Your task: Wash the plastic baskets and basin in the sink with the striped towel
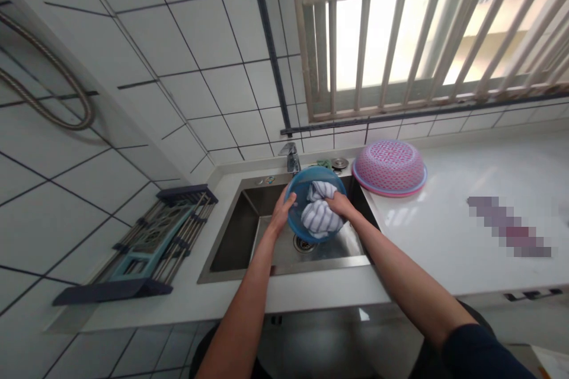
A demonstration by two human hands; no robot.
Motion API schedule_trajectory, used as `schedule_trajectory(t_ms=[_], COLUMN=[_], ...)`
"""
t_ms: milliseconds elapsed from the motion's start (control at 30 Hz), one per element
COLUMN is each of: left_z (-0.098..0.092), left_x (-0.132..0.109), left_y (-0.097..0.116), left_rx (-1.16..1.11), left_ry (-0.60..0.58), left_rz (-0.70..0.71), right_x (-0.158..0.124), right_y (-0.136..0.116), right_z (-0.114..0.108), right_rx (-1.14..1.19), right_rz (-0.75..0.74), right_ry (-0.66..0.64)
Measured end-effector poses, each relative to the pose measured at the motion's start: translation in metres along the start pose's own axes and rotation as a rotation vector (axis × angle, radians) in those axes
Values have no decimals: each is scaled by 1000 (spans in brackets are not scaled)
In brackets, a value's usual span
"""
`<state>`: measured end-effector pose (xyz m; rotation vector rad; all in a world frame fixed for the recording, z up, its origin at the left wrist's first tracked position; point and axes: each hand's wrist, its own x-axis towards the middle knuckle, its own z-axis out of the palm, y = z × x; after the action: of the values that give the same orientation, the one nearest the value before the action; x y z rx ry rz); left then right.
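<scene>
Over the sink (255, 268) I hold a blue bowl (299, 186), tilted so that its inside faces me. My left hand (281, 211) grips the bowl's left rim, with the thumb on the inner side and the other fingers hidden behind it. Inside the bowl my right hand (340, 204) is closed on a white cloth with grey stripes (320, 217). The cloth is bunched up, and part of it lies against the bowl's wall. Behind the bowl stands the tap (291, 157); its spout end is hidden.
To the right of the sink a pink and blue colander (391, 166) lies upside down on the white counter (444, 231). A metal drain strainer (340, 163) sits at the sink's back edge. On the left a folding rack (155, 243) rests on the counter. A barred window (400, 41) is behind.
</scene>
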<state>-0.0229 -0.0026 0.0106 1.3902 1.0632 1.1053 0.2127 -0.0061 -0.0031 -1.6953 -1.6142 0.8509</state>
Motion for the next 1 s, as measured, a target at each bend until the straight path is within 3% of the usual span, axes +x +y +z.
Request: schedule_trajectory(t_ms=[100,167,233,300,400,467,533,633,700,733,800,867,933,1000], left_z=[-10,-16,-20,-23,-22,-19,-17,-18,-20,-20,-17,-9,1,7], left_x=[3,5,4,3,0,-2,-3,-3,-1,0,2,4,6,8], left_y=[2,4,4,3,1,1,3,7,8,7,4,1,-3,-5], left_rx=[98,199,305,417,574,646,688,683,584,495,243,-46,-272,-380], left_ry=[-27,-60,-74,-91,-154,-174,-82,252,441,480,419,238,109,117], left_rz=[116,205,240,281,352,367,381,400,319,223,-44,-281,-349,-307], right_x=[-5,-10,-14,-17,-20,-22,-23,-25,-26,-27,-29,-33,-39,-43], right_y=[-10,-19,-25,-28,-28,-29,-33,-40,-43,-45,-47,-50,-53,-55], right_z=[-15,-22,-29,-33,-33,-31,-29,-33,-37,-40,-40,-35,-22,-6], right_rx=[-54,-40,-30,-67,-232,-362,-432,-399,-354,-337,-317,-295,-236,-121], right_rz=[53,-33,-144,-231,-289,-250,-161,-15,48,65,58,-7,-130,-248], right_ry=[271,484,596,515,187,65,82,254,347,373,369,311,192,28])
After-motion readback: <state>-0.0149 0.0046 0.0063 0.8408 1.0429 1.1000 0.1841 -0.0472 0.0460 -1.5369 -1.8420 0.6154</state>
